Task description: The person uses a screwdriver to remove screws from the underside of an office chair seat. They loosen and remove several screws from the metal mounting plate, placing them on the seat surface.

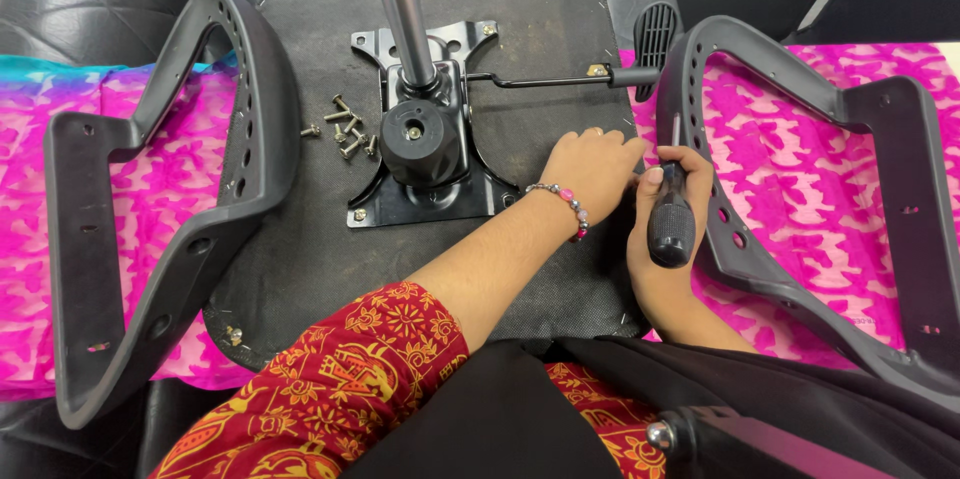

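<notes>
Head view of an upturned office-chair seat (330,269) lying underside up on a counter covered by a pink patterned cloth (800,149). The right hand (665,229) is closed around the black ribbed handle of a screwdriver (670,224), whose shaft rises from the fingers toward the inner edge of the right armrest (800,199); the tip is hidden, so its contact point cannot be told. The left hand (595,171), with a beaded bracelet (565,204) at the wrist, is laid on the seat fabric just beside the right-hand fingers, its fingers curled downward and holding nothing that can be seen. To the left of both hands, the black metal mechanism plate (425,154) is seen on the seat, with the chrome gas-lift column (400,9) rising from it and a lever rod with black paddle (650,39) reaching above the fingers. Well to the left of the fingers, loose screws (345,129) lie on the seat, and the left armrest (160,219) lies at the seat's far edge.
</notes>
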